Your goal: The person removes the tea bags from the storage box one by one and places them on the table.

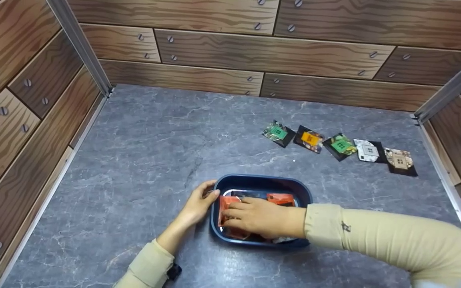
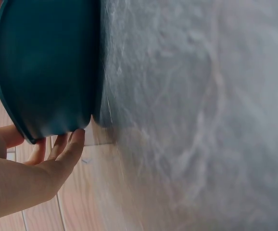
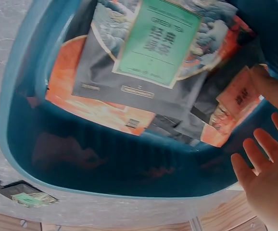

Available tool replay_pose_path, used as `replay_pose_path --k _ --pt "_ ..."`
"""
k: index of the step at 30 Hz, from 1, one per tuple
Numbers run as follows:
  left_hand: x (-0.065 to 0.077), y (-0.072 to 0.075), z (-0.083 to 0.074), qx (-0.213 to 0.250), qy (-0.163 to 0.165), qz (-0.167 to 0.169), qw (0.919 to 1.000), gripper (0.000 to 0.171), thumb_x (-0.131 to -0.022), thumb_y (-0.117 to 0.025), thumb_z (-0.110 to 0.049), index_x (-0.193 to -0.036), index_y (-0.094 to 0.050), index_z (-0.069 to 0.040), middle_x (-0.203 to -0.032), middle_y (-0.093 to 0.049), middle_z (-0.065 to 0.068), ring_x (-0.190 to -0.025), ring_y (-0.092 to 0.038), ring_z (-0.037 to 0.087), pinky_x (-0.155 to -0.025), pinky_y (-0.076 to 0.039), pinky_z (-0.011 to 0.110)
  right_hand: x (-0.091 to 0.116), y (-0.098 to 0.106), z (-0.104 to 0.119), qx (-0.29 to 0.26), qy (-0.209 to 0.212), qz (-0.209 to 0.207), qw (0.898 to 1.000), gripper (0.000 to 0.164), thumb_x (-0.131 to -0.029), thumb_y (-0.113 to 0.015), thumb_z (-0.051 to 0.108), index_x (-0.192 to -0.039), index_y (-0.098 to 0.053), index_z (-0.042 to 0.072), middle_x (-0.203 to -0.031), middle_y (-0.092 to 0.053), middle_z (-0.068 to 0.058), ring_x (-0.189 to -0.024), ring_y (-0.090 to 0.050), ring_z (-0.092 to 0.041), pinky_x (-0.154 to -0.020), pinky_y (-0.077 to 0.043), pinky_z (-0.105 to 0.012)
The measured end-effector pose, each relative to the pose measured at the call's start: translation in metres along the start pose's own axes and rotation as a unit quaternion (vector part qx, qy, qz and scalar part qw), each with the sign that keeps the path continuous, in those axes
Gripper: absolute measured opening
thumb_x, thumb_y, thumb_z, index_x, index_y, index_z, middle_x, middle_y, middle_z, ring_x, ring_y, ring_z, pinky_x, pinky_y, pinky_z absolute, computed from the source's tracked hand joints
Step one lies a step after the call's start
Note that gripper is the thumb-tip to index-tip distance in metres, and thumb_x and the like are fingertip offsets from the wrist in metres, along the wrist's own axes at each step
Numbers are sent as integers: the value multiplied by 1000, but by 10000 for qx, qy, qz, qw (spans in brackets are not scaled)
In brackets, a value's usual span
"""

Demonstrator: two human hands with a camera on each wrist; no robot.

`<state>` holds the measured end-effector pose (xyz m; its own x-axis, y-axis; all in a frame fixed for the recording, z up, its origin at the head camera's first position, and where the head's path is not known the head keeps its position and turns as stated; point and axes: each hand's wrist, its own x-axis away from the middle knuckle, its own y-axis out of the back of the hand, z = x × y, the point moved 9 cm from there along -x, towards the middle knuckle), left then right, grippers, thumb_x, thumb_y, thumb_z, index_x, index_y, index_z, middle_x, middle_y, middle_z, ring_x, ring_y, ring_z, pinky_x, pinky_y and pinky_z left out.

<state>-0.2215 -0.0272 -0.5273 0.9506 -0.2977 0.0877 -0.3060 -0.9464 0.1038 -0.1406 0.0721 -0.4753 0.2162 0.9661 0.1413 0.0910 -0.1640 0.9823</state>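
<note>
A dark blue plastic basin (image 1: 262,178) stands on the floor, holding several tea sachets. My left hand (image 1: 199,204) grips its left end, thumb at the rim and fingers against the outer wall (image 2: 47,86). Inside the basin, my right hand (image 1: 260,218) reaches over the sachets with its fingers spread. In the right wrist view its thumb touches the edge of an orange and black sachet (image 3: 237,96), the other fingers standing apart from it. A black sachet with a green "GREEN TEA" label (image 3: 158,43) lies on top, over another orange sachet (image 3: 67,82).
Beyond the basin, a slanting row of sachets runs rightward: a green-labelled one (image 1: 278,133), an orange-labelled one (image 1: 309,139), another green-labelled one (image 1: 340,146), a white one (image 1: 369,151) and a beige one (image 1: 400,161). Wood-patterned walls (image 1: 214,52) enclose the grey marbled floor (image 1: 142,152).
</note>
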Motion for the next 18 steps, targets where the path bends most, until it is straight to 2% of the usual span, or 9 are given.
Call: replay_pose_path --k 2,6,14,18 --pt "0 -1 0 23 10 3 10000 38 -101 -51 -4 -134 -46 16 -131 -54 33 -123 -53 44 -103 -48 44 2 -5 -1 110 12 52 9999 67 -79 -78 19 -141 -53 17 -143 -52 -4 -134 -46 -23 -106 -44 -39" --pt "-1 0 1 54 5 -18 10000 38 -102 -51 -4 -133 -45 16 -131 -54 34 -124 -52 45 -104 -47 44 3 -9 1 511 124 -46 9986 64 -82 -76 24 -142 -53 19 -142 -54 -3 -132 -48 -21 -105 -44 -37" --pt "-1 -1 0 139 -60 14 9999 38 -102 -51 -3 -133 -45 18 -130 -54 34 -123 -52 45 -103 -47 45 3 -7 4 1076 250 -657 9917 48 -85 -68 28 -133 -62 22 -120 -61 1 -112 -57 -14 -97 -48 -32" --pt "0 -1 -1 94 -63 -10 9999 38 -101 -51 -4 -132 -45 18 -129 -54 34 -122 -53 44 -103 -48 44 2 -7 -1 1341 12 -456 9899 45 -82 -73 30 -125 -63 22 -113 -59 1 -110 -55 -14 -99 -46 -35"
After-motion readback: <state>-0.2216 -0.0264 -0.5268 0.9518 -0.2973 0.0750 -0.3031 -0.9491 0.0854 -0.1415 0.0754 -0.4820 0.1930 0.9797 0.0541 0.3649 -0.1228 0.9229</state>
